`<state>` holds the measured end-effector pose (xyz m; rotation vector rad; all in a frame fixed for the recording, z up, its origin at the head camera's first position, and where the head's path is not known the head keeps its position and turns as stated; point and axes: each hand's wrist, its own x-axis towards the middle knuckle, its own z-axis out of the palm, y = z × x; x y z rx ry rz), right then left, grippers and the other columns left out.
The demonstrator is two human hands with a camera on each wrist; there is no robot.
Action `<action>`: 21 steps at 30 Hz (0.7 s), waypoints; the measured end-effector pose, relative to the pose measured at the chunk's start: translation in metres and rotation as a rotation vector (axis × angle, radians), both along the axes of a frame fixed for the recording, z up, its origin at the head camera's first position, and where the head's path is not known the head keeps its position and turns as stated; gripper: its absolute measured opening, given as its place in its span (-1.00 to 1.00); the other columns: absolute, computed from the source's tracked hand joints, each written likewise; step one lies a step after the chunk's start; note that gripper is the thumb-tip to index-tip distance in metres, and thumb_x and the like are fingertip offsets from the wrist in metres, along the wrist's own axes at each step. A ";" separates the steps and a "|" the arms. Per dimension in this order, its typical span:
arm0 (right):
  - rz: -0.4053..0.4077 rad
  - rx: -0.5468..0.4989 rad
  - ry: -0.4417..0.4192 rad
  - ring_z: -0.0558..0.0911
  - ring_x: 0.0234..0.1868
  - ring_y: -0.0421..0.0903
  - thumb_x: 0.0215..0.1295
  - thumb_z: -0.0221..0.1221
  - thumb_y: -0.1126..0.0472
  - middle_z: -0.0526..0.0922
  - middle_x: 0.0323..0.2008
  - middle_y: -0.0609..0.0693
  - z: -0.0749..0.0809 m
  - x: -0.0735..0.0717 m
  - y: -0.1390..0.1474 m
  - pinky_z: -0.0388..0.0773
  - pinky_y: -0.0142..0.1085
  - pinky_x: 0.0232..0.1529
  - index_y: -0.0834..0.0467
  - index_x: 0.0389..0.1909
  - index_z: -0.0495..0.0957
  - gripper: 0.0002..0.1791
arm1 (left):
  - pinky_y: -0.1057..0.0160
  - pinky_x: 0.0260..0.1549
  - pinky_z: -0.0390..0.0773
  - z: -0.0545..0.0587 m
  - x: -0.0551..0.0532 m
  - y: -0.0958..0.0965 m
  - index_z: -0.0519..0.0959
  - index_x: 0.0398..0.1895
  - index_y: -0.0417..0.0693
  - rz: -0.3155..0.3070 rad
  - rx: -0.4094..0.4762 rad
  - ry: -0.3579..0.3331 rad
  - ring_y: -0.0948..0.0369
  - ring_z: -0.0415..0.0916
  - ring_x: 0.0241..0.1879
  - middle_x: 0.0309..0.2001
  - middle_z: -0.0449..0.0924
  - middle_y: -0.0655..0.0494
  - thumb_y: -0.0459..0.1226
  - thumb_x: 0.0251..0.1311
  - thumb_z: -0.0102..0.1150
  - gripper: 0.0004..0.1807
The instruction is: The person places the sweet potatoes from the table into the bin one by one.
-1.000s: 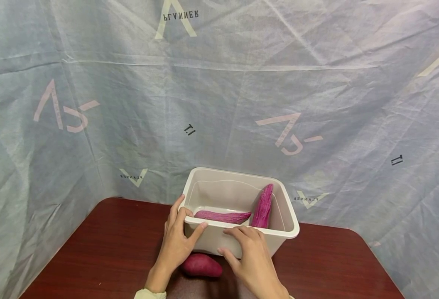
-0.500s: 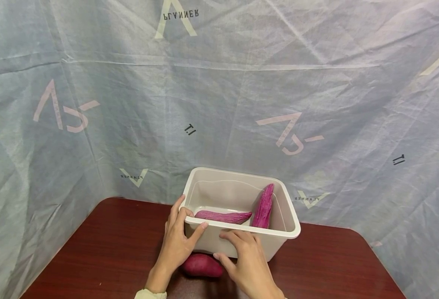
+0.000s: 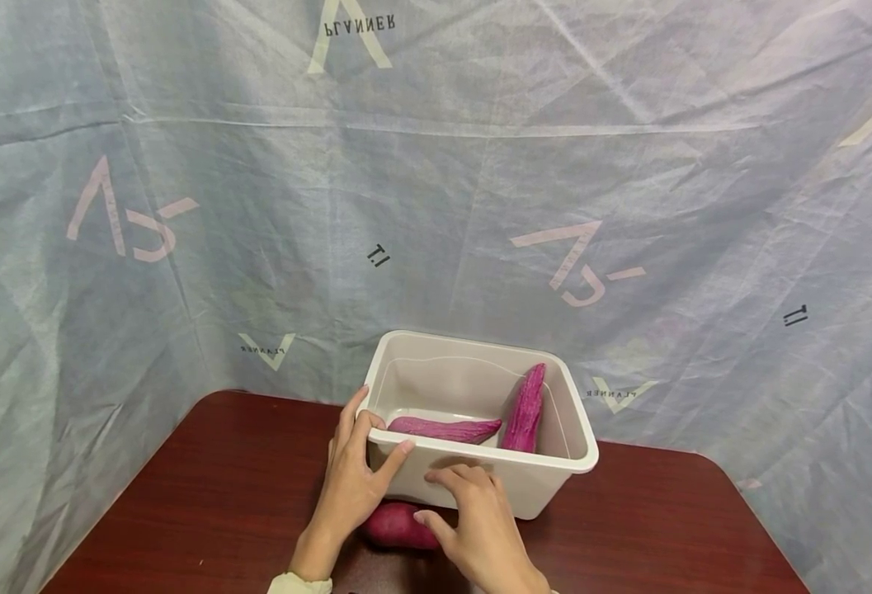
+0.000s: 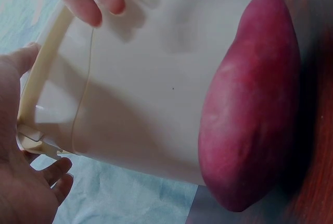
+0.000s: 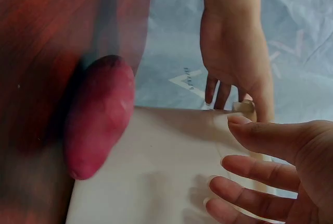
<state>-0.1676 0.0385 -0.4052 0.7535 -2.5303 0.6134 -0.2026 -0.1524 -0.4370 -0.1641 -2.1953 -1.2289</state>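
Observation:
My left hand (image 3: 350, 478) grips the front left corner of a white plastic bin (image 3: 473, 478), its thumb on the outside of the rim. Just in front of the bin's near wall is my right hand (image 3: 483, 520), fingers spread and relaxed, holding nothing. A smooth red sweet potato (image 4: 250, 109) lies on the table against the foot of that wall. In the head view my right thumb partly covers it. Inside the bin, one wrinkled purple vegetable (image 3: 446, 429) lies along the near side, and another (image 3: 525, 410) leans against the right end.
The dark red wooden table (image 3: 666, 511) has rounded far corners. A grey-blue printed cloth (image 3: 436, 206) hangs behind it and on both sides, close behind the bin.
My right hand has drawn away from the bin's rim, moving down and left toward the sweet potato. My left hand has stayed on the corner, and the bin is nearly still.

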 end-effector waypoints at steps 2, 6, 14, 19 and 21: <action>0.004 0.006 -0.014 0.62 -0.01 -0.15 0.03 0.50 0.01 0.72 -0.10 -0.20 -0.002 -0.001 -0.002 0.44 -0.07 0.06 0.00 -0.07 0.70 -0.58 | -0.26 0.19 0.21 0.000 0.000 0.000 0.38 -0.19 0.06 0.002 -0.001 -0.002 -0.12 0.26 0.44 0.57 0.11 0.03 0.02 0.19 0.37 -0.60; 0.014 0.014 -0.021 0.63 -0.01 -0.14 0.01 0.51 0.01 0.72 -0.10 -0.20 -0.008 -0.003 -0.005 0.46 -0.05 0.08 0.00 -0.08 0.70 -0.58 | -0.26 0.19 0.21 0.000 0.000 0.000 0.38 -0.19 0.07 0.006 -0.002 -0.010 -0.12 0.26 0.44 0.57 0.10 0.05 0.03 0.19 0.37 -0.59; 0.049 0.042 -0.086 0.64 0.00 -0.10 0.04 0.50 0.01 0.73 -0.07 -0.18 -0.017 -0.007 -0.011 0.46 -0.01 0.06 0.02 -0.07 0.70 -0.58 | -0.24 0.17 0.22 0.000 -0.001 0.000 0.38 -0.19 0.07 0.010 -0.005 -0.011 -0.11 0.26 0.43 0.58 0.10 0.07 0.04 0.19 0.37 -0.59; 0.070 0.050 -0.094 0.64 0.00 -0.10 0.05 0.49 0.03 0.72 -0.07 -0.18 -0.023 -0.009 -0.014 0.47 0.00 0.07 0.04 -0.08 0.70 -0.60 | -0.23 0.17 0.22 0.000 0.000 0.000 0.38 -0.19 0.07 0.006 0.000 -0.012 -0.12 0.26 0.43 0.58 0.10 0.06 0.03 0.19 0.38 -0.60; 0.076 0.048 -0.093 0.64 -0.01 -0.10 0.04 0.49 0.04 0.72 -0.08 -0.18 -0.025 -0.010 -0.015 0.48 0.00 0.06 0.04 -0.09 0.71 -0.61 | -0.23 0.18 0.21 0.000 0.000 0.000 0.38 -0.19 0.07 0.005 0.003 -0.012 -0.12 0.26 0.43 0.58 0.10 0.07 0.03 0.19 0.38 -0.60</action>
